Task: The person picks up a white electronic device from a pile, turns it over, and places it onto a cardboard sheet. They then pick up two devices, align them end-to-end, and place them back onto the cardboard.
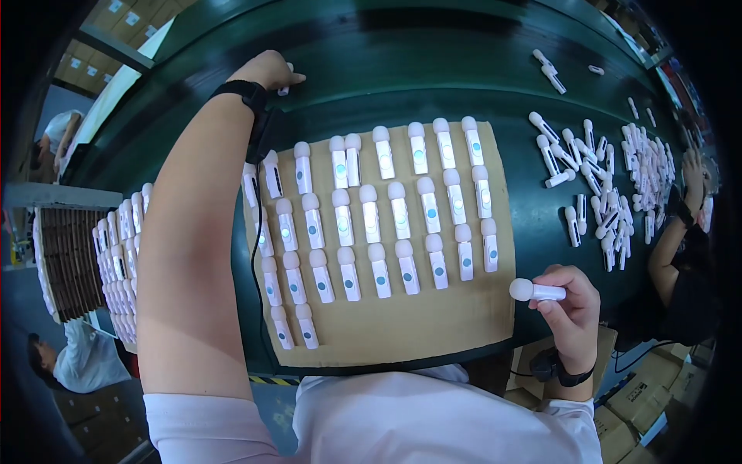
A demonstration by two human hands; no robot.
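In my right hand (570, 311), the thumb and fingers close on a small white clip-on microphone (549, 293) whose round foam head points left, just off the right edge of a cardboard sheet (417, 321). My left arm reaches far across to the back left. There my left hand (270, 71) pinches another small white microphone (284, 90), mostly covered by the fingers, over the green belt. Similar microphones (402, 216) lie on the cardboard in rows, heads toward the far side. The front row has only two, at its left end.
Loose microphones (607, 185) lie heaped on the green surface at right, near another person's hand (693, 174). A few more (549, 71) lie farther back. Stacked sheets (69, 259) and filled rows of microphones (120, 263) stand at left. A black cable (256, 294) crosses the cardboard's left side.
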